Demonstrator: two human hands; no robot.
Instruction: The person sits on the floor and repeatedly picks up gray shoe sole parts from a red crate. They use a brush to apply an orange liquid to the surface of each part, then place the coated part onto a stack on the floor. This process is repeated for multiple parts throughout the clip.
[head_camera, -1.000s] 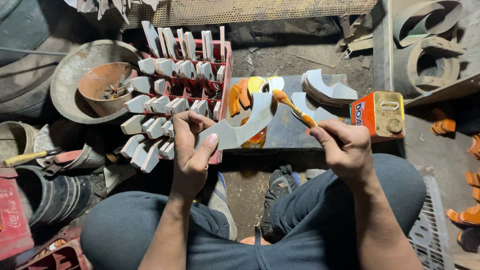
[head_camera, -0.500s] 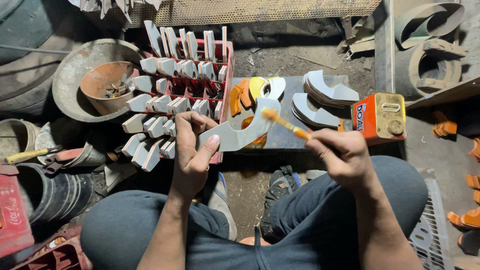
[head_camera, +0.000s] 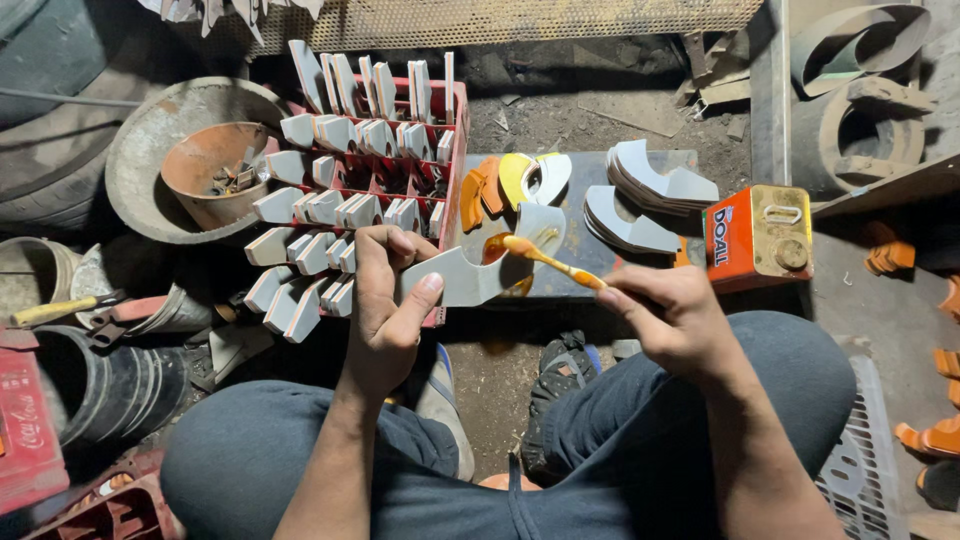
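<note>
At the centre of the frame, the left hand (head_camera: 385, 305) grips one white, curved, flat sole-shaped piece (head_camera: 478, 268), thumb pressed on its face. The right hand (head_camera: 672, 318) pinches one thin brush with a glue-coated orange tip (head_camera: 548, 258), and the tip touches that piece's far end. Just beyond, a dark table (head_camera: 590, 270) carries two stacks of white curved pieces (head_camera: 650, 195), a few orange and yellow coated pieces (head_camera: 510, 180) and one orange rectangular tin can (head_camera: 760, 235) at its right end. Left of centre, one red plastic crate (head_camera: 365, 165) holds many white pieces standing in its compartments; the count cannot be told. At upper left, one rusty round metal bowl (head_camera: 205, 170) holding small scraps sits inside a grey pan (head_camera: 150, 140).
</note>
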